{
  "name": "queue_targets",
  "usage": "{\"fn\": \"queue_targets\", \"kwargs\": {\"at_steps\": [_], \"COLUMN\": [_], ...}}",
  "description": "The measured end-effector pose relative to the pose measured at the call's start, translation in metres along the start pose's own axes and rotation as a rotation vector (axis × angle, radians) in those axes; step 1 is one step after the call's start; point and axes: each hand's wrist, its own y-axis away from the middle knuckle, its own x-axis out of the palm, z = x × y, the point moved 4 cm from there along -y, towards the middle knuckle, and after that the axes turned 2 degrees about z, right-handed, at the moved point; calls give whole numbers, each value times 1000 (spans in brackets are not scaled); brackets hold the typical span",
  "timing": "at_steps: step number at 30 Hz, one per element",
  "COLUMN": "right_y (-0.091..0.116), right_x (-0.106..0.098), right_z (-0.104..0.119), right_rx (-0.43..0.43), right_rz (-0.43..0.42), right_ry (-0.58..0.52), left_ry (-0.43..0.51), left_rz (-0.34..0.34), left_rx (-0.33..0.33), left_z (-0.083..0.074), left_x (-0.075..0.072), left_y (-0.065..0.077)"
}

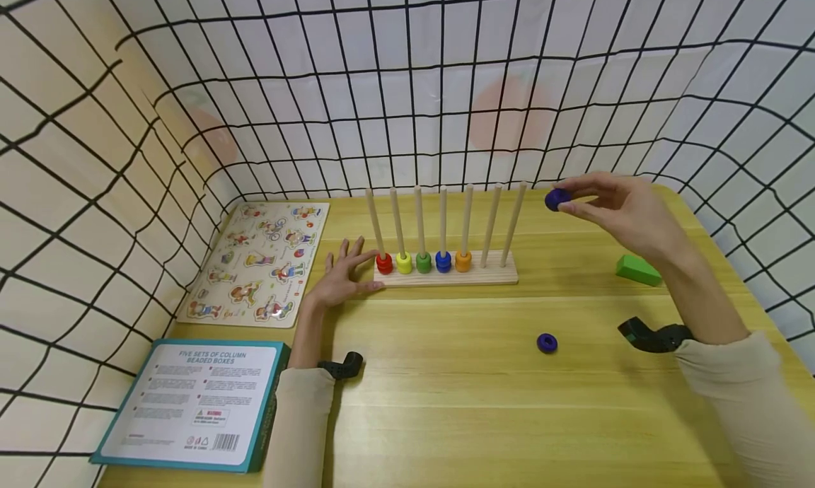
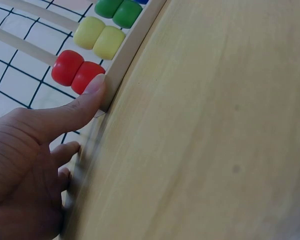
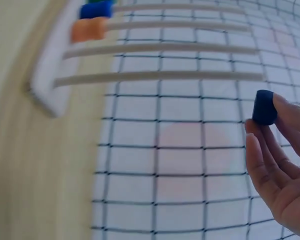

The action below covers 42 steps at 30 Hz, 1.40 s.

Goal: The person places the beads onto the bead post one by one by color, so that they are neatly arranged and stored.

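Observation:
A wooden bead stacker [image 1: 446, 279] with several upright pegs stands mid-table. Five of its pegs carry beads: red [image 1: 384, 264], yellow [image 1: 404, 263], green [image 1: 423, 263], blue [image 1: 443, 262] and orange [image 1: 463, 262]; the two rightmost pegs are bare. My left hand [image 1: 339, 277] touches the base's left end, fingers spread, with its thumb [image 2: 85, 107] against the front edge by the red beads. To the right of the pegs, raised above the table, my right hand [image 1: 627, 208] pinches a dark purple bead [image 1: 557, 199] between thumb and fingers. Another purple bead [image 1: 547, 343] lies on the table, hole up.
A green block [image 1: 639, 269] lies under my right forearm. At the left are a picture puzzle board [image 1: 255, 262] and, nearer me, a teal-edged box [image 1: 197, 403]. Black-lined netting [image 1: 395, 85] encloses the table's back and sides.

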Motion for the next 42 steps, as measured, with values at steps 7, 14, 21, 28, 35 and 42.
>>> {"fn": "queue_targets", "kwargs": {"at_steps": [7,14,21,28,35,42], "right_y": [-22,-35,-43,-47,-49,-50], "right_x": [6,21,31,39,42,43], "right_z": [36,49,53,55,56,56], "right_rx": [-78,-73,-49,-58,-55,-63], "right_rz": [-23,6,59,103,128,138], "right_ry": [5,56,131,122,123,149], "left_ry": [1,2,-3,5,10,10], "left_rz": [0,2,-1,0,-1,1], "left_rx": [7,16,16,9,5,3], "left_z": [0,-1,-1,-2,-2,-2], "left_x": [1,1,1,1,0,0], "left_y": [0,0,0,1,1,1]}}
